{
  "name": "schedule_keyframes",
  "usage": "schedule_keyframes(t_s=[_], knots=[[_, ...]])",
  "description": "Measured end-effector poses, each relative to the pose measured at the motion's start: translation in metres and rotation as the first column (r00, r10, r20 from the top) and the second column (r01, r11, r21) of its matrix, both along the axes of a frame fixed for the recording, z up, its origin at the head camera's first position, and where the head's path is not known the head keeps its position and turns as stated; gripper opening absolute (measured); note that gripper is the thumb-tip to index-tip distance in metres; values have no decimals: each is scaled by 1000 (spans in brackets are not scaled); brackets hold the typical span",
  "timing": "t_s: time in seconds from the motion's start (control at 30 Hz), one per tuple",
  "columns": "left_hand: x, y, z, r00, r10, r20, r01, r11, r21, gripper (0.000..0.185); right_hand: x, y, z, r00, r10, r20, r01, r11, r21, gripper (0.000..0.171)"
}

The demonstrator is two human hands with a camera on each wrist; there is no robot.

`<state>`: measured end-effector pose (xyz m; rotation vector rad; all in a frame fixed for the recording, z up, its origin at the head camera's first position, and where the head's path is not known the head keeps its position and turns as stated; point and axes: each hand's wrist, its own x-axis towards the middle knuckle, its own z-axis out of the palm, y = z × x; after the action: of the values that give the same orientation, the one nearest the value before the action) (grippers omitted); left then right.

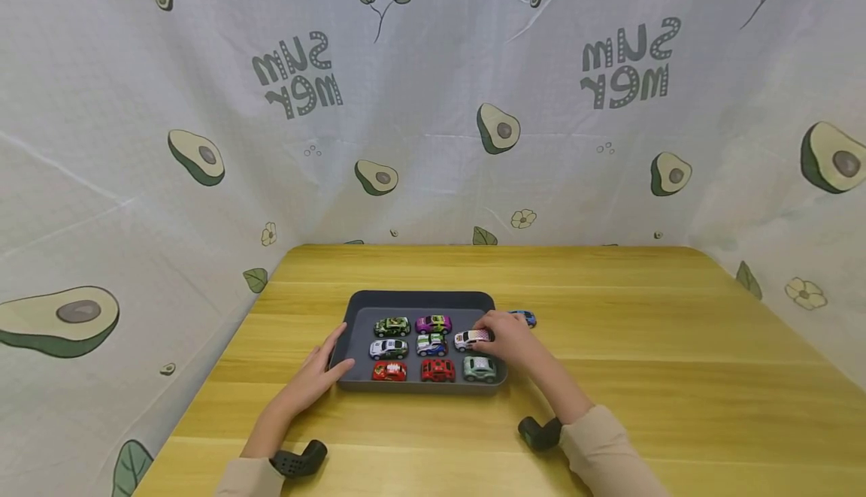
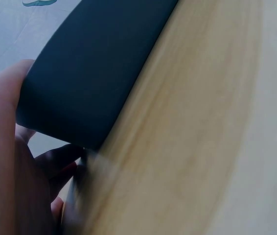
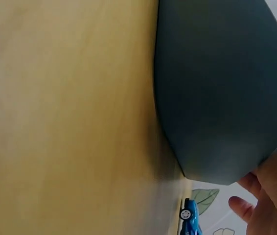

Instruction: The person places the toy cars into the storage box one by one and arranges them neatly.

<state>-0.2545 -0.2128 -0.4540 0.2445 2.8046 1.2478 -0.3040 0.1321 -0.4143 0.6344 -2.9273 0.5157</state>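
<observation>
A dark grey tray point(image 1: 419, 388) holds several toy cars in rows. My left hand point(image 1: 313, 380) grips its left side, thumb over the rim and fingers along the outside. My right hand point(image 1: 510, 337) reaches over the right wall and pinches a white toy car point(image 1: 465, 340) with a dotted roof, at the right end of the middle row. A pale green toy car point(image 1: 479, 368) stands just in front of it. A white-and-blue toy car point(image 1: 431, 344) is to its left. In the right wrist view, the tray's wall point(image 3: 221, 88) hides the fingertips and the held car.
Outside the tray, a blue toy car point(image 1: 524, 318) sits on the wooden table point(image 1: 643, 377), just behind my right hand. A purple car point(image 1: 434, 324), a camouflage car point(image 1: 392, 326) and red cars point(image 1: 437, 370) share the tray. Printed cloth point(image 1: 433, 91) hangs around the table.
</observation>
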Motion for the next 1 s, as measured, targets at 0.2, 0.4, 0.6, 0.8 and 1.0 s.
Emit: schedule_keyframes(t_s=[0.2,0.4,0.6,0.8,1.0], knots=[[0,0,0,1000,1,-3,-1,1000,-4,70,1,-4,2,1000,5,-17,-3,995,103,21],[0,0,1,1000,0,-13,0,1000,-10,70,3,-5,4,998,23,-51,-16,990,137,21],[0,0,1,1000,-4,-10,4,1000,-2,69,5,-4,5,998,31,-57,-23,990,137,25],[0,1,1,1000,-3,-12,3,1000,-11,70,6,0,5,997,50,-60,-44,994,105,26],[0,0,1,1000,3,4,-3,1000,-3,70,4,11,4,994,34,-101,-40,998,-54,28]])
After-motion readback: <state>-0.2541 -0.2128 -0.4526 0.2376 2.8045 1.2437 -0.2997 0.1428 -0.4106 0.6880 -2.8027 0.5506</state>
